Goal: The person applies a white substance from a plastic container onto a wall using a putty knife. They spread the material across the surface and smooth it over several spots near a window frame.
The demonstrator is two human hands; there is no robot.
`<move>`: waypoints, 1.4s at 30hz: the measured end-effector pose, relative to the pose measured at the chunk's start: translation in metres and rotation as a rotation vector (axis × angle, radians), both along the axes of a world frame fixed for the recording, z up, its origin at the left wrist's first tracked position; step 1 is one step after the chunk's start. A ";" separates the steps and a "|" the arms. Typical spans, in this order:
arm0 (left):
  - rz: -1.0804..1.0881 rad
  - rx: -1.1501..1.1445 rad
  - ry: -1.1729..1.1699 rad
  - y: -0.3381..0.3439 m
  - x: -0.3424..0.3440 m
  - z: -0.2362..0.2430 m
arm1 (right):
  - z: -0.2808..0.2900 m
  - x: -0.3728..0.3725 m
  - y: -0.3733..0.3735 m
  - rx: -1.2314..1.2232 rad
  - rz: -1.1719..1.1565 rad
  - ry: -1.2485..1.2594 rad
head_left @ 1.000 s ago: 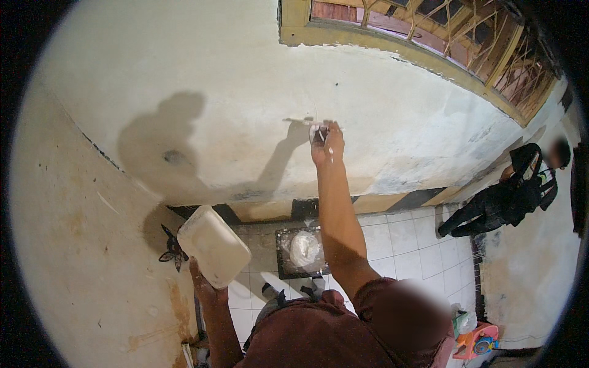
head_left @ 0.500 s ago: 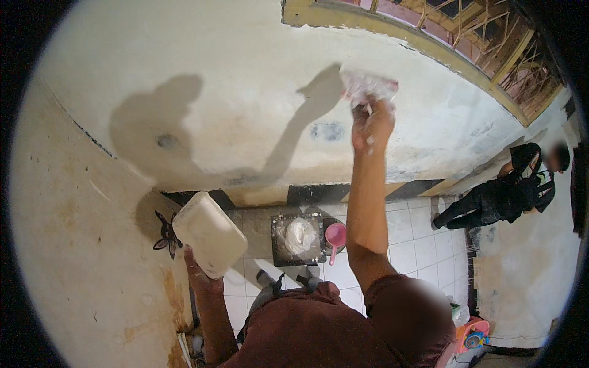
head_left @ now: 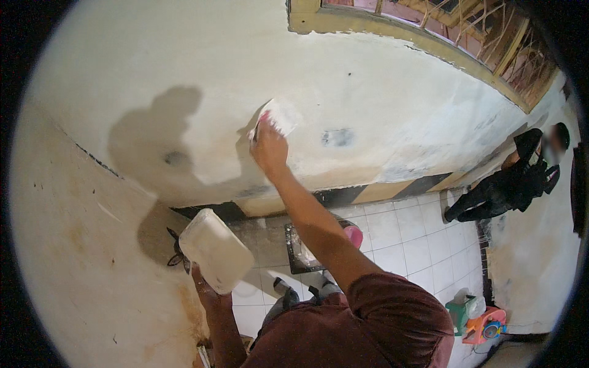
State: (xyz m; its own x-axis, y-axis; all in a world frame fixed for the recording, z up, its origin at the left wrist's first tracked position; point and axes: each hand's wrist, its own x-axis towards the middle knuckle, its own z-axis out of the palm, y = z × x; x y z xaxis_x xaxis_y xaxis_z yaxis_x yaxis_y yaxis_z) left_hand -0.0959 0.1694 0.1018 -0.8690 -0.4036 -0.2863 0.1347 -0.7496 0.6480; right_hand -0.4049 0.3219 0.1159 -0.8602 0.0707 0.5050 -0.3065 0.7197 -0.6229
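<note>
Raised in front of me, my right hand (head_left: 269, 150) grips a putty scraper (head_left: 284, 118) with a wide pale blade and a reddish edge. The blade lies against or very close to the off-white wall (head_left: 202, 52); white smears cover it. Low on the left, my left hand (head_left: 208, 288) supports a rectangular cream tray (head_left: 216, 251) at its lower edge, with most of the fingers hidden behind it. Grey patches (head_left: 338, 137) mark the wall right of the scraper.
A dark square board (head_left: 293, 260) with white material and a pink dipper (head_left: 353, 235) are on the tiled floor (head_left: 399, 245), partly behind my right arm. A barred window (head_left: 368, 27) is at upper right. Another person (head_left: 509, 184) stands far right, near an orange object (head_left: 481, 328).
My right hand has swept the scraper left and downward along the wall. My right forearm now covers part of the board. The tray in my left hand has shifted slightly right and down.
</note>
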 end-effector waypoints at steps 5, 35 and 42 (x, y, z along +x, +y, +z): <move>0.000 -0.015 -0.002 -0.029 -0.001 -0.010 | -0.015 0.044 0.022 -0.385 -0.063 0.104; -0.177 0.026 -0.005 -0.067 -0.017 -0.014 | 0.050 -0.059 0.120 0.062 -0.454 0.576; -0.111 0.033 -0.040 -0.070 -0.013 -0.010 | -0.003 0.043 -0.052 0.083 0.276 0.553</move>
State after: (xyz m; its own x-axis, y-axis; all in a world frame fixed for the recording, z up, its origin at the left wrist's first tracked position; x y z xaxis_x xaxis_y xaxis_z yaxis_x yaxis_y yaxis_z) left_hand -0.1090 0.0991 0.0916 -0.8955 -0.2953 -0.3329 0.0242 -0.7794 0.6261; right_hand -0.3615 0.2696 0.1132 -0.4510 -0.1757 0.8751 -0.7495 0.6069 -0.2645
